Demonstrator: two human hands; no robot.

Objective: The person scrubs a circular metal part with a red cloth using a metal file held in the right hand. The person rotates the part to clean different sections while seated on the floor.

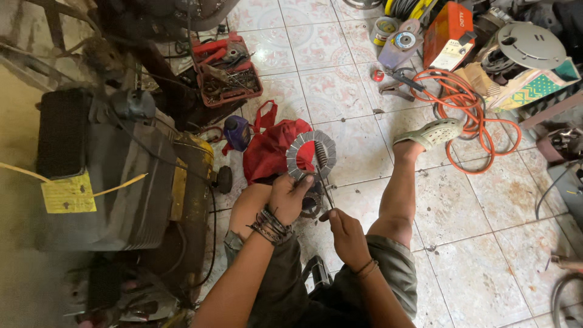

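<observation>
Two hands work just above the person's knees: the left hand (290, 195) grips a ring-shaped laminated metal core (311, 155) by its lower rim, while the right hand (345, 234), clenched, pokes a thin metal tool (323, 182) into its slots, before the red bag (273, 149).

A repair workshop is being indicated: a red tool tray (228, 73), an orange cable (470, 109), grinding discs (401, 41) and machine parts are being kept on the tiled floor (486, 243).
</observation>
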